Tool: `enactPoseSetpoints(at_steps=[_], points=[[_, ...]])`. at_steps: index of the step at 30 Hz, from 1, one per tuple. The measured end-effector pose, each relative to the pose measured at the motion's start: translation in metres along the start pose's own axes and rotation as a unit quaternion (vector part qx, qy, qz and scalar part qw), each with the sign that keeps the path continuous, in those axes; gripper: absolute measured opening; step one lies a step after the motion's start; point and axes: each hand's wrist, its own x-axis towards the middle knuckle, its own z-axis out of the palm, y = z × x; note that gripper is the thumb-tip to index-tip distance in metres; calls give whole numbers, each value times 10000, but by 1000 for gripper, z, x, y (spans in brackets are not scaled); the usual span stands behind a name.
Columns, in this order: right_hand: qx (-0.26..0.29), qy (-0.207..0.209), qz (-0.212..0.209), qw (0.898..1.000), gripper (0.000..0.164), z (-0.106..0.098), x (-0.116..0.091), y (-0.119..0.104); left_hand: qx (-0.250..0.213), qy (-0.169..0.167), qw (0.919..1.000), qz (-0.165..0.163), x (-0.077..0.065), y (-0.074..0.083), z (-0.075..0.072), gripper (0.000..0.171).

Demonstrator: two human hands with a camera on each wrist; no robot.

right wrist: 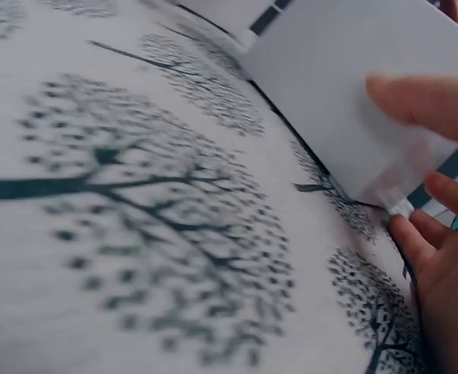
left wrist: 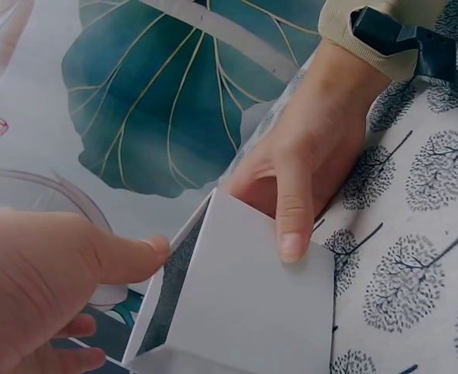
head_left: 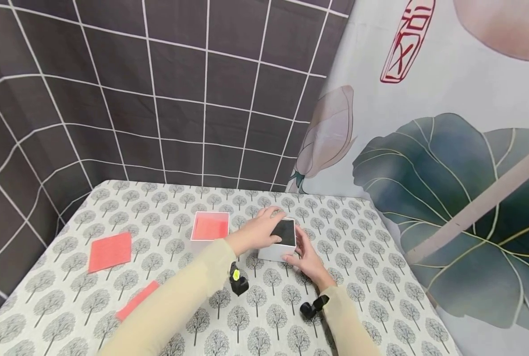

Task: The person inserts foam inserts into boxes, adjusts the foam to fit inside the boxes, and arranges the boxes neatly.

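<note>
A small white box (head_left: pixel 271 253) sits on the cloth, with a dark face (head_left: pixel 285 231) framed by its white rim on top. My right hand (head_left: pixel 308 258) grips the box from the right, thumb on its front wall and fingers round the far side. In the left wrist view, the right thumb (left wrist: pixel 293 226) lies along the white wall. Over the left part of the box reaches my left hand (head_left: pixel 259 231), fingers spread towards the far edge. Its thumb (left wrist: pixel 132 257) is right at the box's rim in the left wrist view.
Left of the hands stands another white box (head_left: pixel 209 242) with a red inside. A red square sheet (head_left: pixel 110 252) lies farther left. Another red piece (head_left: pixel 137 300) is partly hidden by the left sleeve. Dark grid cloth (head_left: pixel 175 113) hangs behind the table (head_left: pixel 246 321).
</note>
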Motion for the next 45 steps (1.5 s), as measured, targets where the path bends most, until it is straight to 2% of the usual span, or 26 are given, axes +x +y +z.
enactPoseSetpoints(at_steps=[4, 8, 12, 16, 20, 22, 23, 28, 29, 30, 33, 40, 45], points=[[-329, 269, 88, 9991, 94, 7, -9, -13, -125, 237, 9996, 14, -10, -4, -2, 68], [-294, 618, 75, 9976, 93, 14, -17, -21, -329, 535, 9980, 117, -21, -8, -4, 65], [-228, 921, -519, 9941, 87, 21, -29, -29, -546, 844, 9946, 272, -35, -11, -7, 62], [-317, 1255, -1193, 9844, 80, 28, -40, -40, -634, 1028, 9923, 274, -48, -13, -11, 60], [-648, 1197, -1835, 9735, 78, 38, -43, -53, -730, 1276, 9888, 252, -59, -16, -16, 58], [-977, 1150, -2285, 9618, 77, 44, -43, -60, -833, 1418, 9860, 290, -66, -18, -19, 57], [-1189, 1182, -2545, 9524, 75, 47, -42, -63, -844, 1463, 9852, 280, -69, -19, -20, 57], [-1976, 1630, -3643, 8953, 63, 65, -37, -80, -952, 1676, 9811, 191, -86, -25, -27, 55], [-2021, 1651, -3803, 8873, 61, 69, -36, -83, -971, 1730, 9800, 174, -90, -27, -29, 55], [-2014, 1613, -3892, 8843, 60, 72, -35, -85, -999, 1790, 9787, 150, -94, -28, -31, 55], [-1904, 1367, -4080, 8824, 58, 84, -32, -91, -999, 2001, 9747, 62, -108, -31, -38, 55], [-1315, 860, -4129, 8971, 58, 107, -23, -92, -1042, 2282, 9678, -186, -138, -42, -45, 54], [-1023, 463, -3808, 9178, 62, 120, -16, -94, -1150, 2431, 9611, -626, -161, -51, -49, 60]])
